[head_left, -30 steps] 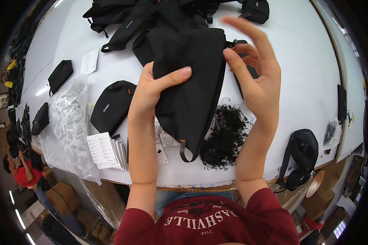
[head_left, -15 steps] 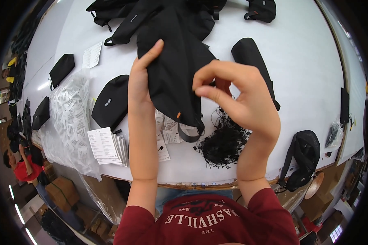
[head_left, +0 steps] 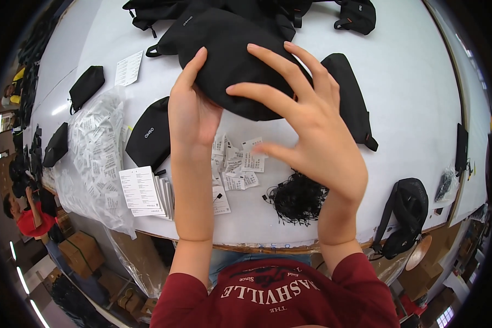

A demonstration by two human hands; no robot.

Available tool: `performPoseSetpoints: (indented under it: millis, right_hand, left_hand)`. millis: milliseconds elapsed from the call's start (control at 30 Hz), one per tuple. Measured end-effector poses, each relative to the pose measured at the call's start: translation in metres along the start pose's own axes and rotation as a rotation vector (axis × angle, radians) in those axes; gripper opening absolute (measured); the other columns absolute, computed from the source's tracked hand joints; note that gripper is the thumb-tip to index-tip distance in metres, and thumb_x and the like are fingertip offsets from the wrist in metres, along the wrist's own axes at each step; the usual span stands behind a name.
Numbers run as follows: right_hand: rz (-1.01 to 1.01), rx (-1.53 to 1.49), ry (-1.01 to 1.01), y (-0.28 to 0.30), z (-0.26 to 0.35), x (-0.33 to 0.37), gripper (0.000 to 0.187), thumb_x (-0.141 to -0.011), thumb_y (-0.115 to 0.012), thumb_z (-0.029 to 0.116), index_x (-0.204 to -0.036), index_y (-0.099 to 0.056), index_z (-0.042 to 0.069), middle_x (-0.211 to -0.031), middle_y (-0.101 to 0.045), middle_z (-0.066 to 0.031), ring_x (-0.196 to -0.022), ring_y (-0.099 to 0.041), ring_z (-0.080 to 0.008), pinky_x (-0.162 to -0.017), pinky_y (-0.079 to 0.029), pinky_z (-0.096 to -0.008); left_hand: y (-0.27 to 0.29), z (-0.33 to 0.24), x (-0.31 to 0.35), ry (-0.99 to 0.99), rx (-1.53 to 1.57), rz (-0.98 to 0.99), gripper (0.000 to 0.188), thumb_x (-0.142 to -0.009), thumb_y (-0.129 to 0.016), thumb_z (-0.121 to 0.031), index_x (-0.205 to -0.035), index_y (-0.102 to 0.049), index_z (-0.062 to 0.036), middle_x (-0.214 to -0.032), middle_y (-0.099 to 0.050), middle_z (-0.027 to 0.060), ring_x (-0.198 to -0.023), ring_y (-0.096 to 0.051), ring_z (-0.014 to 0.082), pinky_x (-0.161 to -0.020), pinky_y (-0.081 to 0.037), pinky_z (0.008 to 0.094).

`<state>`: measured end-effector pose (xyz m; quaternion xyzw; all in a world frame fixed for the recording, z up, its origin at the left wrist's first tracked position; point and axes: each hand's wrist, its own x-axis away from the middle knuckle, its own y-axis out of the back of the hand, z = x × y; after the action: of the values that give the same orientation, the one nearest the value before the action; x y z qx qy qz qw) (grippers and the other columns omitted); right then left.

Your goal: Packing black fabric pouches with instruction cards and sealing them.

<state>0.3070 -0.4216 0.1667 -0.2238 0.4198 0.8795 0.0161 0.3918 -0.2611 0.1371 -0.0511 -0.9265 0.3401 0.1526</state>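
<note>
So the right hand just went from pinched to splayed over the black pouch, leaving the left hand gripping it.

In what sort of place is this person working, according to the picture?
Probably a bag workshop or packing area: the hands hold a soft black fabric pouch at a wide white table, where similar pouches lie near a clear plastic bag filled with small white printed labels.

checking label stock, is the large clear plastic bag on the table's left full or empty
Not empty: white printed labels show through much of the bag; whether completely full, I cannot tell.
</note>
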Motion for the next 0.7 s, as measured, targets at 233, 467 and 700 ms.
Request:
performPoseSetpoints:
  millis: [233, 467, 700]
  right_hand:
    - [-0.101, -0.545, -0.062, 0.014, -0.019, -0.007, 0.044, -0.066, -0.072, 0.001, -0.109, -0.060, 0.001, -0.105, -0.066, -0.0076, -0.094, -0.060, -0.0145, -0.085, -0.045, -0.0250]
    - [-0.157, -1.150, -0.445, 0.019, -0.033, -0.001, 0.044, -0.072, -0.075, 0.016, -0.111, -0.061, 0.002, -0.089, -0.064, -0.0051, -0.080, -0.058, -0.0097, -0.075, -0.044, -0.0202]
    - [-0.135, -0.955, -0.146, 0.023, -0.043, 0.002, 0.054, -0.070, -0.079, 0.012, -0.119, -0.058, 0.004, -0.090, -0.063, -0.0037, -0.083, -0.058, -0.0099, -0.077, -0.045, -0.0213]
  left_hand:
    - [0.000, -0.027, 0.016, -0.094, -0.042, 0.363, 0.050, -0.092, -0.059, -0.033, -0.128, -0.046, -0.0010, -0.117, -0.058, 0.0109, -0.102, -0.061, 0.0232, -0.087, -0.051, 0.0385]
    - [0.011, -0.033, 0.011, -0.537, -0.670, 0.384, 0.064, -0.079, -0.073, -0.007, -0.135, -0.043, -0.0037, -0.123, -0.056, 0.0090, -0.101, -0.059, 0.0155, -0.091, -0.044, 0.0242]
    - [0.010, -0.028, 0.009, -0.537, -0.674, 0.383, 0.044, -0.084, -0.066, -0.001, -0.127, -0.054, -0.0061, -0.106, -0.063, 0.0041, -0.093, -0.059, 0.0097, -0.084, -0.044, 0.0189]
